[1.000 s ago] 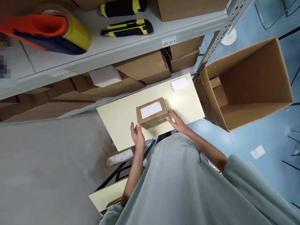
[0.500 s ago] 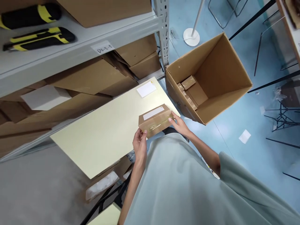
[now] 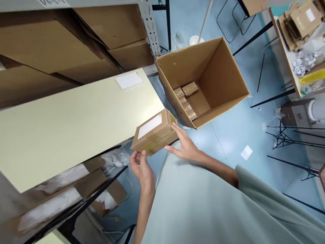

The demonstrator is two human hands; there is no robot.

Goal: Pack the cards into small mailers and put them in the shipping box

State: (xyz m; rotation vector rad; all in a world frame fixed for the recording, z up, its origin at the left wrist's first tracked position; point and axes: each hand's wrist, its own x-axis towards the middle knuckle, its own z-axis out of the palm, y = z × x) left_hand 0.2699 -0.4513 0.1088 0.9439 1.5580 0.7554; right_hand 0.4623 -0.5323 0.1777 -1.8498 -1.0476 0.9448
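Between my two hands is a small taped cardboard box with a white label on its upper face. It is tilted at the front right edge of the pale yellow tabletop. My left hand grips its lower left corner with thumb and fingertips. The fingers of my right hand lie against its right end, with the thumb spread apart. Just beyond stands a large open carton, holding several small taped boxes along its near left side.
A white label sheet lies on the tabletop. Behind it, a metal shelf post stands beside shelved cartons. At right is a table with flattened cardboard. Black table legs and wrapped goods sit below left.
My view has swung right and downward. The small box has turned so that its labelled face shows more fully, and my right hand has opened out along its end.
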